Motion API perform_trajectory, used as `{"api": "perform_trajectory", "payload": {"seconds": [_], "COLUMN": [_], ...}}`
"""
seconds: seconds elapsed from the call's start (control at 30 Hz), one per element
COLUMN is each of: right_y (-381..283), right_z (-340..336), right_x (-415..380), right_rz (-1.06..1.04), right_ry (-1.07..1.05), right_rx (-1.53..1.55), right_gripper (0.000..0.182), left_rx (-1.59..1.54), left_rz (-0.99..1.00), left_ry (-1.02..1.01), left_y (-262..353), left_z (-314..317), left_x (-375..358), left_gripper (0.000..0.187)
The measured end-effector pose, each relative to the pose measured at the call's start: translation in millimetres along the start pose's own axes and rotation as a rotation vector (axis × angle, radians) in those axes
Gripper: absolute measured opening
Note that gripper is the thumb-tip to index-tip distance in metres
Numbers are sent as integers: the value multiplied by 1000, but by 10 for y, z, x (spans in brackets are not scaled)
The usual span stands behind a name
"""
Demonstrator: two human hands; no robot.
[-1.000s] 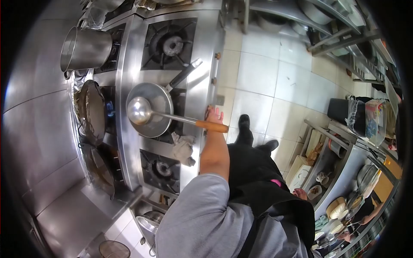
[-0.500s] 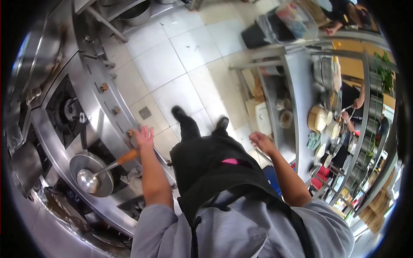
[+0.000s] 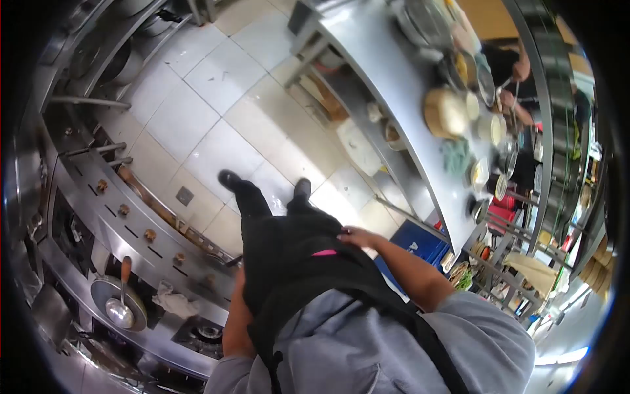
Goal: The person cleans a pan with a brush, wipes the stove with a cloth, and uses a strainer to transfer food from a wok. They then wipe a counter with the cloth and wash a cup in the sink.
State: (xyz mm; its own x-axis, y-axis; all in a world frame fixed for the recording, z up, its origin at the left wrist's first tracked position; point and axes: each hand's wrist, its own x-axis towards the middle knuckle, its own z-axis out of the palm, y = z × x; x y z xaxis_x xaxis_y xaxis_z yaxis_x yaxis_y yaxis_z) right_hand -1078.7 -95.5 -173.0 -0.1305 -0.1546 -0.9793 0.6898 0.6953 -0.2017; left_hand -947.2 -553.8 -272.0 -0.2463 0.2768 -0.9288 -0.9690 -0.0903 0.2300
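Note:
My right hand (image 3: 358,238) is at the front of my black apron (image 3: 289,262), by its right edge. Its fingers point inward, loosely apart, with nothing visible in them. My left forearm hangs along the apron's other side, and the hand itself is hidden behind the apron. To my left, on the stove (image 3: 141,269), sits a wok (image 3: 100,289). A ladle (image 3: 120,311) with a wooden handle rests in it. A crumpled white cloth (image 3: 174,301) lies next to the wok.
On my right a steel worktable (image 3: 410,125) holds a bamboo steamer (image 3: 446,113), bowls and a green cloth (image 3: 455,156). Across it, another person's hands (image 3: 515,85) hold a utensil. A blue crate (image 3: 417,249) stands below the table's near end. Pots (image 3: 125,65) sit on shelves at the far left.
My view has turned and moved. My left hand, open near the stove knobs before, has dropped behind the apron. My right hand has come in to the apron.

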Motion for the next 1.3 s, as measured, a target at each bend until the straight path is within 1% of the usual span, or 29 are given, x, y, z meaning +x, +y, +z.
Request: {"api": "perform_trajectory", "payload": {"seconds": [0.03,0.07,0.1,0.13,0.17,0.2,0.23,0.27,0.3,0.33,0.4,0.43,0.5,0.53,0.57,0.6,0.67,0.7,0.73,0.8,0.83,0.9,0.93,0.97,1.03,1.1,1.17,1.2,1.3], "right_y": [215,218,509,1168,934,756,534,446,446,449,476,479,508,490,403,289,52,-172,-387,-628,-739,-856,-860,-881,-889,-837,-765,-792,-758], "right_z": [-143,-286,-399,-594,-775,-915,-1018,-1072,-1171,-1237,-1325,-1336,-1392,-1451,-1506,-1588,-1803,-1915,-2043,-2315,-2461,-2787,-2942,-3051,-3181,-3233,-3201,-3137,-2787], "right_x": [166,117,390,1038,680,499,294,194,160,143,136,184,259,304,379,475,720,792,848,1163,1313,1664,1829,1957,2118,2208,2257,2245,2016], "right_rz": [-13,-35,-56,-168,-344,-167,-16,-49,-55,-63,-67,-71,-120,-108,-136,-166,-227,-249,-268,-387,-384,-400,-416,-382,-377,-377,-441,-474,-423], "right_ry": [29,177,298,283,411,417,419,482,465,454,442,438,415,425,413,398,418,445,471,461,495,525,522,551,566,579,662,699,732], "right_rx": [-59,-182,-252,-349,-298,61,333,464,475,471,523,537,764,766,801,832,849,907,964,1121,1212,1381,1463,1518,1529,1539,1494,1476,1383], "right_gripper": [91,87,68,62,49,39,36,35,37,39,38,38,41,41,41,41,43,43,43,48,49,50,51,46,42,38,24,21,25], "left_rx": [-68,-122,-170,-201,-203,-145,-88,20,27,39,524,389,335,259,222,213,378,340,324,478,461,305,292,270,242,120,55,0,101], "left_rz": [6,26,52,70,81,35,-13,-102,-158,-151,106,161,131,103,117,110,39,91,79,91,73,47,39,34,22,82,75,73,26], "left_ry": [-14,-25,-32,-33,-28,22,68,138,169,184,106,22,44,67,66,58,138,70,73,156,158,118,117,106,88,84,48,17,40], "left_y": [-35,-61,-58,-18,-8,240,545,769,506,317,103,684,875,936,1299,1191,913,865,810,693,746,1064,1054,1021,959,906,883,873,738], "left_z": [88,170,232,323,403,613,856,1041,955,889,807,1293,1466,1593,1858,1794,1540,1514,1470,1388,1401,1458,1437,1404,1333,1283,1256,1218,1089], "left_x": [38,102,163,198,224,36,-189,-365,-124,106,381,-78,-94,-88,-314,-174,149,213,260,316,250,78,69,59,55,57,69,43,102], "left_gripper": [71,72,73,74,75,76,77,79,80,80,78,74,73,73,79,79,89,95,95,87,87,75,75,73,71,66,65,64,65]}}
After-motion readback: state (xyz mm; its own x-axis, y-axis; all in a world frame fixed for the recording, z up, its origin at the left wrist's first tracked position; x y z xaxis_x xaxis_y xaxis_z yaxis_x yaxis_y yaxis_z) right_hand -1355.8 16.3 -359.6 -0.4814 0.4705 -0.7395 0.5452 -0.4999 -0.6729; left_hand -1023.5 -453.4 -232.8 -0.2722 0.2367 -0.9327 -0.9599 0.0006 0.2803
